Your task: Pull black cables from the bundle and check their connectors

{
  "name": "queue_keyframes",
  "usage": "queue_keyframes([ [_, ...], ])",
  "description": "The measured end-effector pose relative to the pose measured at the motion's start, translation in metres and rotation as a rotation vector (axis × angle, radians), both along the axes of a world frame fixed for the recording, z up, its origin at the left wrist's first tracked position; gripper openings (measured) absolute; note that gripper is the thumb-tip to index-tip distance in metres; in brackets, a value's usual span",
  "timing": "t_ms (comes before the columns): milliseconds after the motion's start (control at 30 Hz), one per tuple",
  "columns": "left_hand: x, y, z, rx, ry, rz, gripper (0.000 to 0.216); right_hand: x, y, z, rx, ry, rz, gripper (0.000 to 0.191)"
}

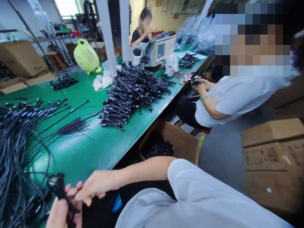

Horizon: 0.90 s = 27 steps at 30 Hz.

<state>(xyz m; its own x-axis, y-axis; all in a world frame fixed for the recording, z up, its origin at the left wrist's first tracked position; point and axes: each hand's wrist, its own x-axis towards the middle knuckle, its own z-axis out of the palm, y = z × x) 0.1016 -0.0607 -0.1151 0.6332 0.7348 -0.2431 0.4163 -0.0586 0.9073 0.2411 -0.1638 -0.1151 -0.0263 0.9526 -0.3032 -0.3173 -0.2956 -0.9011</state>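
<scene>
My left hand (62,210) is at the bottom edge of the view, closed around a coiled black cable bundle (57,186). My right hand (95,186) reaches in from the right, its fingers pinched at the same bundle just below the coil. Both hands are at the near edge of the green table (99,148). A thick mass of loose black cables (16,142) lies on the table to the left of my hands. A few black cable ties (71,126) lie spread out in front.
A big pile of bundled black cables (129,91) sits mid-table. An open cardboard box (169,142) holding bundles stands on the floor beside the table. A seated person in a white shirt (228,95) works to the right. A green fan (85,57) stands farther back. Cartons (273,152) are stacked at right.
</scene>
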Motion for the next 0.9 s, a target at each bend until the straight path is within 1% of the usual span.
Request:
queue_keyframes([
  [67,0.004,-0.003,0.01,-0.14,-0.108,0.139,0.034,0.0,-0.009,0.008,0.069,-0.217,-0.13,0.029],
  [100,0.005,-0.005,0.014,-0.322,-0.215,0.179,0.024,0.001,-0.013,0.011,0.088,-0.256,-0.174,0.029],
  [133,0.005,-0.007,0.016,-0.504,-0.321,0.206,0.028,0.002,-0.018,0.013,0.091,-0.275,-0.203,0.03],
  [167,0.006,-0.009,0.017,-0.646,-0.411,0.235,0.036,0.005,-0.02,0.013,0.087,-0.318,-0.237,0.031],
  [200,0.007,-0.01,0.017,-0.763,-0.46,0.24,0.043,0.008,-0.021,0.012,0.087,-0.356,-0.268,0.032],
  [233,0.009,-0.01,0.015,-0.844,-0.485,0.235,0.045,0.012,-0.019,0.008,0.096,-0.358,-0.25,0.032],
  [300,0.012,-0.008,0.009,-0.886,-0.545,0.2,0.041,0.018,-0.011,-0.004,0.105,-0.4,-0.225,0.032],
  [333,0.012,-0.008,0.006,-0.869,-0.569,0.18,0.04,0.019,-0.008,-0.011,0.104,-0.44,-0.211,0.032],
  [433,0.01,-0.013,0.001,-0.853,-0.533,0.058,0.041,0.015,-0.001,-0.025,0.1,-0.513,-0.186,0.034],
  [500,0.008,-0.018,-0.002,-0.825,-0.492,-0.011,0.04,0.009,0.002,-0.028,0.115,-0.482,-0.209,0.04],
  [600,0.007,-0.022,-0.009,-0.718,-0.421,-0.118,0.04,0.002,0.007,-0.027,0.165,-0.436,-0.266,0.051],
  [667,0.009,-0.022,-0.015,-0.63,-0.376,-0.185,0.043,-0.001,0.011,-0.026,0.124,-0.331,-0.235,0.058],
  [733,0.011,-0.021,-0.019,-0.6,-0.359,-0.214,0.041,-0.003,0.013,-0.025,0.025,-0.146,-0.168,0.064],
  [800,0.014,-0.021,-0.022,-0.663,-0.345,-0.211,0.041,-0.004,0.015,-0.026,-0.014,0.013,-0.141,0.064],
  [900,0.018,-0.024,-0.023,-0.821,-0.31,-0.225,0.05,-0.004,0.016,-0.027,0.079,0.075,-0.19,0.054],
])
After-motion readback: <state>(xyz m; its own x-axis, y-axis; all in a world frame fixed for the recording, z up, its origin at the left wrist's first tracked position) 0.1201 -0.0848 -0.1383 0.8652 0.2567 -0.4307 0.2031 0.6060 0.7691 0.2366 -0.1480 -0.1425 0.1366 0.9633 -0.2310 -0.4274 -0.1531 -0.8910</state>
